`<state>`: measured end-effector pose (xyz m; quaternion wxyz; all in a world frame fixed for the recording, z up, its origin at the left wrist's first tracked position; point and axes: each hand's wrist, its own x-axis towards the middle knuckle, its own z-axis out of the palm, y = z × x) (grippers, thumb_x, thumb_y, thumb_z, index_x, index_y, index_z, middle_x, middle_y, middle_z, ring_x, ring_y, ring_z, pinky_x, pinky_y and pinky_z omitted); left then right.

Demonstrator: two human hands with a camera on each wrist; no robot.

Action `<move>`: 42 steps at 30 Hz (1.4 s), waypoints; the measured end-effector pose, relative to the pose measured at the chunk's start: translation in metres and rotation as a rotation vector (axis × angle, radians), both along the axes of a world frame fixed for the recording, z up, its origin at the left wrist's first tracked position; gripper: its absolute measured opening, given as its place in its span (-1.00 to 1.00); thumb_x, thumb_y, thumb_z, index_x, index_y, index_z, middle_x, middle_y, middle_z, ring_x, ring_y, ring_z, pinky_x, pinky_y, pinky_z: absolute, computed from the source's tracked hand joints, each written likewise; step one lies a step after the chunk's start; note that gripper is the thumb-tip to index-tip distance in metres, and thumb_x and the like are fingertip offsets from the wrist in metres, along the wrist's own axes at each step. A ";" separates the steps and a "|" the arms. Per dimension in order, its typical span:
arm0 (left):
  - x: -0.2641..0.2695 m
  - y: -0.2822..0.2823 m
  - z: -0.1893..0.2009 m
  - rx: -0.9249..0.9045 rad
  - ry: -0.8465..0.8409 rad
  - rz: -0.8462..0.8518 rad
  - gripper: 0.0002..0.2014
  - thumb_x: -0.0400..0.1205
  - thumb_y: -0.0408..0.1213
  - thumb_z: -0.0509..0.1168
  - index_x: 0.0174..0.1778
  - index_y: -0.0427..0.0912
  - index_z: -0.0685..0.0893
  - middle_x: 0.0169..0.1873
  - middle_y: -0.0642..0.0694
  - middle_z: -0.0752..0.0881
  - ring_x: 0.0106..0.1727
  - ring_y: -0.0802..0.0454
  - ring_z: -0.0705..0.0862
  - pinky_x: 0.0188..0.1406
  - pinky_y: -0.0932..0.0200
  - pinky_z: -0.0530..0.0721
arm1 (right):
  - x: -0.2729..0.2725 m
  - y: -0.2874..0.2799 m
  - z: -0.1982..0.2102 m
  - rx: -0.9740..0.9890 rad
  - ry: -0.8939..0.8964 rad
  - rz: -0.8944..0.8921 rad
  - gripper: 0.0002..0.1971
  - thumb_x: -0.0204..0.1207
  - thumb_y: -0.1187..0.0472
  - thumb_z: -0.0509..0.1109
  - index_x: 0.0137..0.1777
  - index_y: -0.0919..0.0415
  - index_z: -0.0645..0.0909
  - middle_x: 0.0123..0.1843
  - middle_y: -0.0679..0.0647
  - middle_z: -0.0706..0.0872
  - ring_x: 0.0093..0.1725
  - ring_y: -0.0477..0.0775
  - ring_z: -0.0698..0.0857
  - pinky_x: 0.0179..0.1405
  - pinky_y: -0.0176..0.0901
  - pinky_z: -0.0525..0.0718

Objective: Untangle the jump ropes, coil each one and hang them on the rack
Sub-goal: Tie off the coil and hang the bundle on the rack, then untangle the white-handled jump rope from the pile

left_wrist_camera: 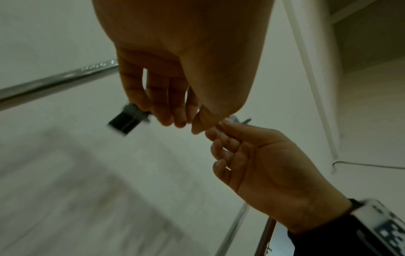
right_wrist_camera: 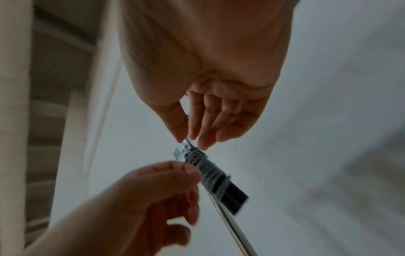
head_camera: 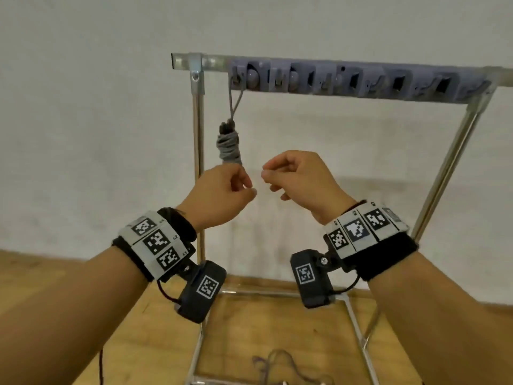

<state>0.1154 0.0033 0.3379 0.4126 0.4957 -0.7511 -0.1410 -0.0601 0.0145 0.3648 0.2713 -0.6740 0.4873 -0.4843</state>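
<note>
A grey jump rope (head_camera: 229,145), coiled into a tight bundle with black handles, hangs by its loop from the leftmost hook (head_camera: 237,77) of the metal rack (head_camera: 361,79). Just below the bundle my left hand (head_camera: 244,187) has loosely curled fingers and holds nothing. Beside it my right hand (head_camera: 270,176) is also loosely curled and holds nothing. In the right wrist view the bundle (right_wrist_camera: 212,175) hangs beyond the right hand (right_wrist_camera: 192,138) and close to my left hand (right_wrist_camera: 186,181). A second, dark rope (head_camera: 277,365) lies loose on the floor inside the rack's base.
The hook strip carries several free hooks (head_camera: 399,81) to the right of the hung rope. The rack's left post (head_camera: 198,162) stands just behind the bundle, and its right post (head_camera: 449,168) slants down. A white wall is behind, with wooden floor (head_camera: 83,315) below.
</note>
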 end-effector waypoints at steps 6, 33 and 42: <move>-0.037 0.036 -0.159 0.369 -0.239 -0.130 -0.89 0.58 -0.10 0.41 -0.24 0.04 0.65 -0.30 0.11 0.69 -0.25 0.12 0.66 -0.36 0.24 0.51 | -0.039 0.039 -0.158 0.286 0.026 -0.024 -0.94 0.48 0.20 0.54 -0.08 0.12 0.75 -0.17 0.09 0.84 -0.27 -0.09 0.79 -0.32 -0.27 0.70; -0.145 -0.054 -0.621 0.866 -0.610 -0.368 -0.52 0.71 0.06 0.21 0.52 -0.03 0.52 0.43 -0.09 0.55 0.44 -0.14 0.49 0.40 -0.12 0.55 | -0.169 -0.022 -0.646 0.756 1.119 0.097 -0.62 0.65 0.01 0.25 0.46 -0.11 0.49 0.52 0.00 0.48 0.56 0.16 0.31 0.46 0.21 0.35; -0.142 -0.043 -0.617 0.962 -0.745 -0.382 -0.75 0.61 -0.06 0.31 0.00 -0.13 0.78 -0.11 -0.16 0.78 -0.08 -0.18 0.74 -0.14 -0.02 0.72 | -0.180 -0.001 -0.648 0.768 0.981 0.166 -0.83 0.69 0.13 0.26 0.18 0.19 0.55 0.23 0.15 0.53 0.29 0.21 0.47 0.18 -0.02 0.50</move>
